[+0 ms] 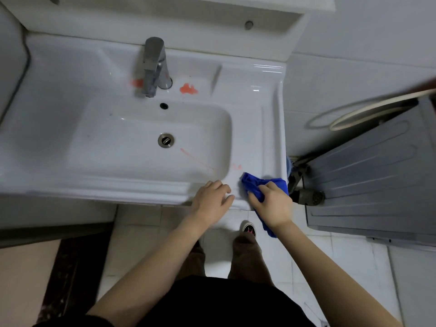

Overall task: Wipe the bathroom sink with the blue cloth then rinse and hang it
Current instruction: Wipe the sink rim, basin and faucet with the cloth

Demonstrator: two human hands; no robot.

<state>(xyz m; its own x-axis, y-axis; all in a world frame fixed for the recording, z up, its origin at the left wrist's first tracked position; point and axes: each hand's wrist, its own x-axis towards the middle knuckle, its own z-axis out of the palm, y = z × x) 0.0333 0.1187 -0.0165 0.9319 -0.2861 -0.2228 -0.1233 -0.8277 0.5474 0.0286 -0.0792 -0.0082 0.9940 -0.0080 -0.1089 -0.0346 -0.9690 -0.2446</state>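
A white ceramic sink (99, 175) fills the upper left, with a chrome tap (154, 67) at the back and a round drain (166, 140) in the basin. Red stains lie beside the tap base (188, 89), and a faint red streak (197, 159) runs across the basin toward the front right corner. My right hand (271, 204) grips the bunched blue cloth (252, 184) on the sink's front right corner; a tail of cloth hangs below my wrist. My left hand (210, 201) rests on the front rim with its fingers spread, holding nothing.
A grey ribbed panel (368, 182) leans to the right of the sink, with a looped hose (349, 119) above it. A cabinet with round knobs (248, 25) hangs over the sink. Tiled floor and my shoe (249, 228) show below.
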